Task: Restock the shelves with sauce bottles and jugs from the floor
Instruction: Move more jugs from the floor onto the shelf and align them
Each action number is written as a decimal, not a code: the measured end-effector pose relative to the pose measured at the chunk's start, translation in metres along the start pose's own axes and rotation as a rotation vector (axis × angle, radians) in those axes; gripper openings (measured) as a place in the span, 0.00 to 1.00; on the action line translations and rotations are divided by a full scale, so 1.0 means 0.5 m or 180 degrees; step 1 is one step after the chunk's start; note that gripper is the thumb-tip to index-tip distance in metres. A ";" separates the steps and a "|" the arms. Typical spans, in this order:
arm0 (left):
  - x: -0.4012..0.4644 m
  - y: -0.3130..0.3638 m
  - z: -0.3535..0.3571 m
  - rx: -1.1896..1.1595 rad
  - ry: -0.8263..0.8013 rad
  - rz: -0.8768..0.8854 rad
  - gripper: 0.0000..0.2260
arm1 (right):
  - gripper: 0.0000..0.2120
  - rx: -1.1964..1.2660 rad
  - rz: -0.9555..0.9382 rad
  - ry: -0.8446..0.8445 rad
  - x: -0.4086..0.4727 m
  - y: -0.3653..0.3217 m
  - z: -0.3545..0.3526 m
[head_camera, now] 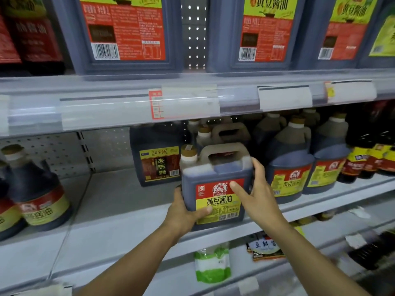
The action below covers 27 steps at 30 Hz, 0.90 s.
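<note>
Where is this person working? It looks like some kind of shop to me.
Most likely a supermarket's sauce aisle. Metal shelves carry rows of labelled soy sauce jugs, price tags sit in the rail along the shelf edge, and both hands hold another jug on the shelf.

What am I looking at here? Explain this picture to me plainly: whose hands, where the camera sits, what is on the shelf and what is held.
There is no machine here. A person wears one camera on the head, looking forward and down at shop shelves.

Both hands grip one dark plastic soy sauce jug with a red and yellow label, at the front edge of the grey middle shelf. The left hand holds its lower left corner; the right hand holds its right side, thumb across the label.

Behind it stands a dark vinegar jug with a brown label. To the right stand similar soy sauce jugs. The shelf above carries larger blue-grey jugs.
</note>
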<state>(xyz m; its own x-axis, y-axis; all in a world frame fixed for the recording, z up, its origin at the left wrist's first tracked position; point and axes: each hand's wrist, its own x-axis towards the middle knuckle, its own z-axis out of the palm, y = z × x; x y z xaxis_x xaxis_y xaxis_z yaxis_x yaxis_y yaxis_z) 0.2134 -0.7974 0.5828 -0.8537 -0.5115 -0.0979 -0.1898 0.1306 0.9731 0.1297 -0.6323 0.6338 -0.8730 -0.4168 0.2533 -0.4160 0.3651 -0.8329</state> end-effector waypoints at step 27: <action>0.069 0.039 0.127 -0.0143 0.0386 -0.0373 0.27 | 0.33 -0.1564 -0.0545 0.0344 0.105 0.054 -0.099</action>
<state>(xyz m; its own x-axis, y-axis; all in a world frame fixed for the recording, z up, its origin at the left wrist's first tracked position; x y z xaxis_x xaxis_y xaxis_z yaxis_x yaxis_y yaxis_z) 0.1494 -0.7587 0.5853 -0.7617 -0.6201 -0.1879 -0.2603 0.0273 0.9651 0.0600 -0.6030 0.6492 -0.7926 -0.4260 0.4363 -0.6025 0.6572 -0.4529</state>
